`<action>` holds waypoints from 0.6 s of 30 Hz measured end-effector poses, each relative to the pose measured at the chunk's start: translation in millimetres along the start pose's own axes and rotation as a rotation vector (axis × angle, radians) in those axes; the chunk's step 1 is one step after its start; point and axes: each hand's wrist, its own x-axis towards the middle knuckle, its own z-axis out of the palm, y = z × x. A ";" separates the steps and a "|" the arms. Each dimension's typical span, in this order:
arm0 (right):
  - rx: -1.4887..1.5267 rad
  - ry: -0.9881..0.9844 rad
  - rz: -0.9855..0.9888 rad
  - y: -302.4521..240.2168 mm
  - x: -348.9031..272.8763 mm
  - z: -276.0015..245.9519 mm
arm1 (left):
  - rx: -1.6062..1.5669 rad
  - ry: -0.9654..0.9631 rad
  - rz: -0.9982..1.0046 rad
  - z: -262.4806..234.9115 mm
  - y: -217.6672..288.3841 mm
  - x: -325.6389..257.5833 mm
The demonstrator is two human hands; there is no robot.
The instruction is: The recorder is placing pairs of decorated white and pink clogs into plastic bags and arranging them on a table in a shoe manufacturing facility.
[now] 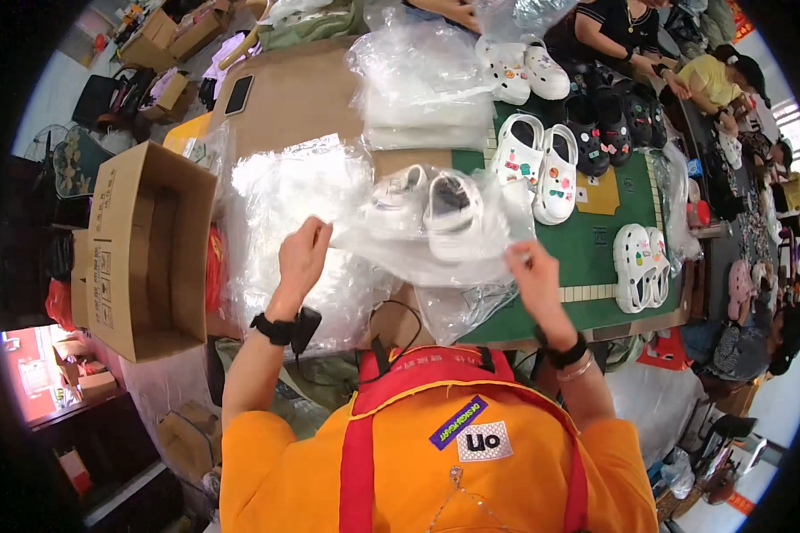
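Note:
A pair of white clogs [454, 213] lies inside a clear plastic bag [400, 250] on the table in front of me. My left hand [305, 258] pinches the bag's left edge, fingers closed together. At the opposite side, my right hand [535, 277] has its fingers closed on the bag's right edge. The film is stretched between both hands, across the heels of the clogs. Just to the right stand more white clogs [556, 173] with colourful charms, outside any bag.
Flat clear bags [293, 191] lie to the left, with another stack [427, 107] farther back. White clogs [634, 266] and black clogs [609, 129] stand on the green mat [587, 258]. A phone [239, 94] lies far left. An open cardboard box [142, 253] stands left; people sit at right.

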 end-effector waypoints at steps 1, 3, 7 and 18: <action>0.006 -0.081 0.002 5.2 -15.1 4.9 | 0.026 -0.026 -0.045 3.1 -11.0 -10.9; 0.148 -0.161 0.067 15.9 -40.4 17.9 | -0.136 -0.055 -0.164 12.5 -34.6 -30.6; 0.057 -0.508 0.140 48.6 -62.4 43.8 | -0.405 -0.009 -0.312 45.2 -72.1 -66.7; -0.294 -0.564 -0.362 75.0 -74.5 75.3 | -0.156 -0.375 0.249 164.4 -71.5 -137.7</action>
